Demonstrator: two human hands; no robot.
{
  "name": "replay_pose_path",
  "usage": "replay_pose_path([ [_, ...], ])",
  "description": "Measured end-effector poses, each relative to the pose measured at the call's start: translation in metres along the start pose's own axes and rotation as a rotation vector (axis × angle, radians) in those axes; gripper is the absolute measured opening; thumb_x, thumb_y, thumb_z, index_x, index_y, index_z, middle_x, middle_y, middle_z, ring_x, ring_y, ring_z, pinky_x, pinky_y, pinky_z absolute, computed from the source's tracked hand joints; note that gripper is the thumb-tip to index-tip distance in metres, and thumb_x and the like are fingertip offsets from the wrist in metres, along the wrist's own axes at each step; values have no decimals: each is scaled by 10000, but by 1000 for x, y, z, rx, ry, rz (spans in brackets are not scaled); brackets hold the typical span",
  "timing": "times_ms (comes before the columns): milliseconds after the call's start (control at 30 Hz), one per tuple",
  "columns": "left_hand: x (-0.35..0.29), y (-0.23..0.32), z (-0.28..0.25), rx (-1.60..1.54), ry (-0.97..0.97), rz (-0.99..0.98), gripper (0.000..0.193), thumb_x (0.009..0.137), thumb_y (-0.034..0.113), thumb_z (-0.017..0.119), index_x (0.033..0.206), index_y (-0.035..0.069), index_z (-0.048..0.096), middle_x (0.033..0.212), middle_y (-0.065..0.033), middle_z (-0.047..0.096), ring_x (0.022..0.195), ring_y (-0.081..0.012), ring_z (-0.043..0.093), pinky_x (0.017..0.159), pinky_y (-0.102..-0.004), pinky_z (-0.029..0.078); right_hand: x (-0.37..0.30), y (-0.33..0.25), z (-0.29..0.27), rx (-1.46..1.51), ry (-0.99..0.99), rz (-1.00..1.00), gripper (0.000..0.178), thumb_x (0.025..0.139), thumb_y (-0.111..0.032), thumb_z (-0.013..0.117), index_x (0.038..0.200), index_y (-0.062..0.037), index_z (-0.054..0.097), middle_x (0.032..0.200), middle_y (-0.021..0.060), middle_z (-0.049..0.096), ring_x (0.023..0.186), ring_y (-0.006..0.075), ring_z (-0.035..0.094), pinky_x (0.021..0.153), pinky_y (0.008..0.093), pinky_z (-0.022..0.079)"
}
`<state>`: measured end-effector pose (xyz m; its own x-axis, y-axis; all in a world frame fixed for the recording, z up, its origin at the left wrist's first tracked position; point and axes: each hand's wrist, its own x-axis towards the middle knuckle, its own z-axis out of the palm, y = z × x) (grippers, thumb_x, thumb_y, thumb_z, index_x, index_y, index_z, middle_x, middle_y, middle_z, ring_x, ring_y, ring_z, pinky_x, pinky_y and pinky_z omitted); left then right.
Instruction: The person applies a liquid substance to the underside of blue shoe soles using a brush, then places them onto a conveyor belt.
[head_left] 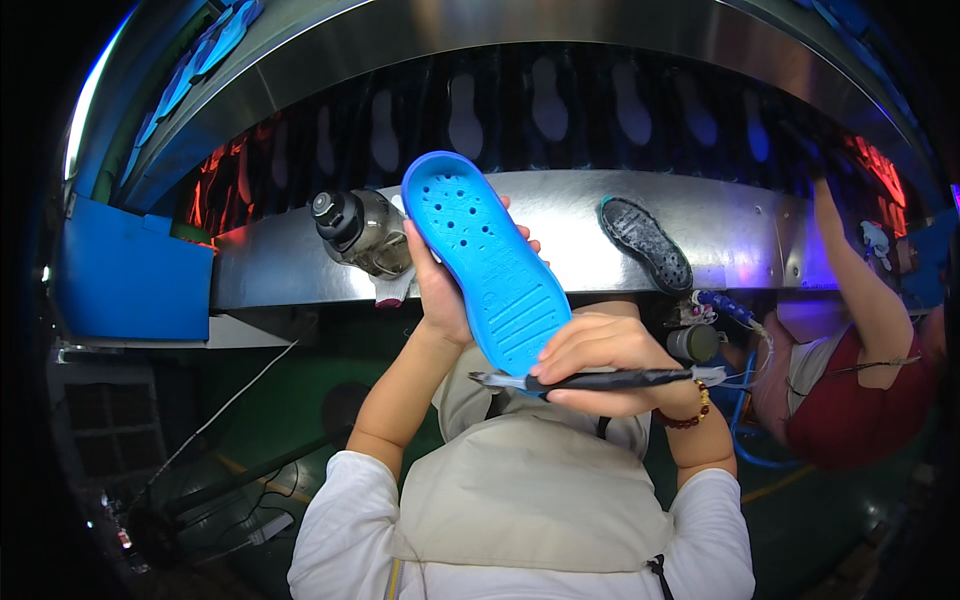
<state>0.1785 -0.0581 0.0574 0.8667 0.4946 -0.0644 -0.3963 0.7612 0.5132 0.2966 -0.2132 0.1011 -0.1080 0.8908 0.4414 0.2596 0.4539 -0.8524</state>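
A bright blue shoe sole point(490, 255) is held up over my lap, tilted, with small round holes toward its far end and ridges toward its near end. My left hand point(445, 295) is closed around its left side, with fingertips showing past the right edge. My right hand point(615, 355) grips a thin brush point(630, 380) with a black-wrapped handle, and its fingers rest against the sole's near end. The brush lies nearly level, its dark bristle tip pointing left, just below the sole's near edge.
A dark sole point(648, 245) lies on the metal ledge point(570, 205). A dark-capped bottle point(365, 230) stands left. Beyond, several soles sit on a dark conveyor point(505, 120). A round container point(693, 343) is at right, near a co-worker's arm point(850, 260). A blue box point(135, 270) stands far left.
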Motion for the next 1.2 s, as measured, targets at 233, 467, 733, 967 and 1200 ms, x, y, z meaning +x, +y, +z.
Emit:
replay_pose_path([
  [233,3,8,8,122,102,95,881,748,763,154,1205,53,403,999,-162,538,961,-302,532,855,-510,430,-15,9,-6,-10,112,155,180,682,-7,680,859,-11,650,886,99,651,889,206,602,792,315,475],
  [467,9,24,18,-12,-14,136,849,774,721,252,1263,34,351,1112,-205,507,1032,-332,514,901,-552,393,-28,31,-8,539,350,312,185,711,21,627,894,33,611,942,172,623,987,249,564,883,356,435],
  [733,-13,-13,33,-75,-13,63,698,860,529,267,1321,5,273,1256,-220,419,1091,-382,481,935,-526,377,-14,19,14,625,566,309,174,756,6,606,923,49,579,960,175,620,896,184,597,815,281,460],
  [967,-5,-5,19,44,50,83,654,872,472,287,1324,-1,271,1264,-231,409,1113,-382,463,932,-518,377,-7,7,4,21,503,116,196,663,46,656,852,18,616,899,168,634,872,263,620,780,320,484],
  [1200,-4,-3,16,31,50,64,650,864,469,320,1318,5,293,1277,-227,396,1104,-385,470,915,-521,390,-2,-3,-5,278,421,84,193,657,49,657,843,19,617,878,164,637,853,261,623,775,332,489],
])
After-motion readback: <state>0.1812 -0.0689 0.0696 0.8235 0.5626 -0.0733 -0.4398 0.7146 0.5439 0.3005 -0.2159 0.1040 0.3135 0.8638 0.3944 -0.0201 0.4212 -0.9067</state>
